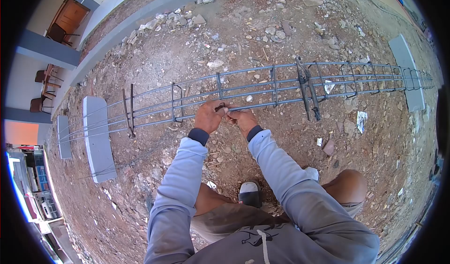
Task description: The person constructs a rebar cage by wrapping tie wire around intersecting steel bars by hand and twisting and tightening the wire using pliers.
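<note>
A long cage of steel bars [248,86] with square stirrups [275,86] runs across the view. At its near bar, my left hand [209,116] and my right hand [242,119] meet with fingers closed together beside one stirrup [219,86]. Whatever sits between the fingertips is too small to name. Pliers-like tools with long handles [309,95] rest across the bars to the right of my hands. Left of them, a rusty bar tool [125,109] leans across the cage.
Grey blocks [97,142], [407,72] lie under the cage at both sides, with a smaller block [63,137] at far left. Stones [199,19] and rubble cover the ground. Chairs [57,33] stand by the building at upper left. My sandalled foot [250,194] is below my hands.
</note>
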`<state>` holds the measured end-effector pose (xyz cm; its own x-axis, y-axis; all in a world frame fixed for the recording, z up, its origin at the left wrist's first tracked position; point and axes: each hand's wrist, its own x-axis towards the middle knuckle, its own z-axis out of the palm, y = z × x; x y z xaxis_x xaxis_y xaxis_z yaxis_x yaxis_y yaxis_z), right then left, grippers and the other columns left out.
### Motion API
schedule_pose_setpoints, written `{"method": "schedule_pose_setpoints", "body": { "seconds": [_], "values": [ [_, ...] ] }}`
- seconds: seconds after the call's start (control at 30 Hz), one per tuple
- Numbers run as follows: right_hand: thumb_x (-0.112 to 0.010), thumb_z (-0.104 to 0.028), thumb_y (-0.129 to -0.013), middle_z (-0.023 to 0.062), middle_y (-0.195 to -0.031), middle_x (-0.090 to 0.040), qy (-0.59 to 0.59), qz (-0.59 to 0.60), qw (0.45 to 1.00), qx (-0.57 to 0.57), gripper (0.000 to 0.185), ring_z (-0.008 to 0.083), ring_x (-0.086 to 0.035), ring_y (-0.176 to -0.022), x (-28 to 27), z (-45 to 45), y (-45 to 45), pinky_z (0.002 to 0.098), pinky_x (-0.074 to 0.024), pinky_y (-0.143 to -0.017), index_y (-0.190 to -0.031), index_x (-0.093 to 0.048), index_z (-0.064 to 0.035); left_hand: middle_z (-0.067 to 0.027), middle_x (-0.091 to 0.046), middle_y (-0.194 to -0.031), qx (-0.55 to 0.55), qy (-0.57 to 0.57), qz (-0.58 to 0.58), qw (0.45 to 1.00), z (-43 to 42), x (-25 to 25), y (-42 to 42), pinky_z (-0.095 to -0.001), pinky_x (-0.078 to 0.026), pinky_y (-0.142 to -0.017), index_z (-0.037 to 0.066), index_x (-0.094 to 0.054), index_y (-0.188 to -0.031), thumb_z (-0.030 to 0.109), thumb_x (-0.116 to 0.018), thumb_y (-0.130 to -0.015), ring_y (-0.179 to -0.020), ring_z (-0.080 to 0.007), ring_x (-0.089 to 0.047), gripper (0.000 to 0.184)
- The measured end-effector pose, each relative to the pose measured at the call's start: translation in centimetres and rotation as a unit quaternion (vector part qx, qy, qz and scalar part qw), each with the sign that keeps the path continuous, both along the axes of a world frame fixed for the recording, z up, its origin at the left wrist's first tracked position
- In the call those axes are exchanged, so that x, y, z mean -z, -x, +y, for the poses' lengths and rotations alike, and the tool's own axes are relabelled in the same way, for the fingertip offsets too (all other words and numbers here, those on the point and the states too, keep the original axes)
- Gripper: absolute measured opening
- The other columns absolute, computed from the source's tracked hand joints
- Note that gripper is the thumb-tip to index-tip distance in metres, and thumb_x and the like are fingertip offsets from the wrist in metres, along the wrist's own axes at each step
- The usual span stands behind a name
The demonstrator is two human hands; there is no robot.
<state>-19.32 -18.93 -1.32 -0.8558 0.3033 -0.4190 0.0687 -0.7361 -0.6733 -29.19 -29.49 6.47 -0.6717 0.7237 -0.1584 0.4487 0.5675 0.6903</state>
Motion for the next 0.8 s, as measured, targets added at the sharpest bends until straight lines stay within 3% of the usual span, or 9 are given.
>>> {"method": "schedule_pose_setpoints", "body": {
  "seconds": [0.17, 0.33, 0.43, 0.53, 0.63, 0.8],
  "values": [
    [-0.06, -0.012, -0.084, 0.0017, -0.067, -0.057, -0.09, -0.085, 0.992, 0.021, 0.01, 0.0093, -0.05, -0.057, -1.3, -1.7, -0.5, 0.0237, -0.0368, -0.049, -0.087, -0.062, -0.0025, -0.016, -0.064, -0.099, -0.046, -0.006, 0.052, 0.998, 0.7, -1.1, -0.6, -0.0357, -0.048, -0.08, 0.008, -0.07, -0.097, 0.026, -0.065, -0.081, -0.091, -0.0296, -0.062, 0.024],
    [-0.059, -0.019, -0.086, 0.0001, -0.06, -0.053, -0.224, -0.142, 0.962, 0.071, 0.021, 0.0092, -0.045, -0.051, 1.1, -3.6, 0.1, 0.0244, -0.0355, -0.047, -0.07, -0.059, -0.0045, -0.0164, -0.065, -0.094, -0.063, -0.025, 0.072, 0.995, 0.4, -0.4, -0.5, -0.0361, -0.048, -0.075, 0.006, -0.07, -0.097, 0.03, -0.065, -0.081, -0.087, -0.0284, -0.063, 0.029],
    [-0.06, -0.021, -0.085, 0.0007, -0.058, -0.054, -0.278, -0.168, 0.942, 0.088, 0.025, 0.0099, -0.046, -0.049, 1.4, -3.8, 0.2, 0.0257, -0.0367, -0.048, -0.068, -0.061, -0.0028, -0.0152, -0.067, -0.085, -0.08, -0.006, 0.031, 0.996, 0.4, -1.5, -0.6, -0.0338, -0.049, -0.07, 0.005, -0.07, -0.095, 0.03, -0.065, -0.081, -0.078, -0.0262, -0.065, 0.029],
    [-0.061, -0.023, -0.083, 0.0025, -0.059, -0.057, -0.355, -0.191, 0.91, 0.095, 0.024, 0.0104, -0.048, -0.05, 1.2, -3.8, 0.3, 0.0277, -0.0384, -0.049, -0.074, -0.065, -0.0006, -0.0176, -0.067, -0.087, -0.089, -0.009, -0.038, 0.995, 0.4, -2.6, -0.5, -0.0347, -0.05, -0.074, 0.004, -0.07, -0.093, 0.031, -0.063, -0.08, -0.081, -0.0306, -0.065, 0.03],
    [-0.06, -0.021, -0.082, 0.0107, -0.061, -0.061, -0.389, -0.205, 0.894, 0.09, 0.021, 0.0207, -0.055, -0.052, 0.2, -4.0, 0.2, 0.0346, -0.0419, -0.053, -0.08, -0.066, -0.0005, -0.0184, -0.067, -0.087, -0.073, 0.006, 0.012, 0.997, 0.3, -3.0, -0.5, -0.0338, -0.05, -0.074, 0.005, -0.071, -0.094, 0.03, -0.063, -0.081, -0.08, -0.0303, -0.066, 0.029],
    [-0.057, -0.02, -0.083, 0.0223, -0.071, -0.061, -0.54, -0.133, 0.815, 0.161, 0.02, 0.0396, -0.058, -0.065, -1.3, -5.3, -0.4, 0.0449, -0.0448, -0.06, -0.08, -0.065, -0.0011, -0.0178, -0.067, -0.086, -0.03, -0.018, 0.04, 0.999, 0.0, -3.4, -0.5, -0.0353, -0.05, -0.073, 0.007, -0.071, -0.093, 0.03, -0.061, -0.081, -0.08, -0.0319, -0.065, 0.028]
  ]
}}
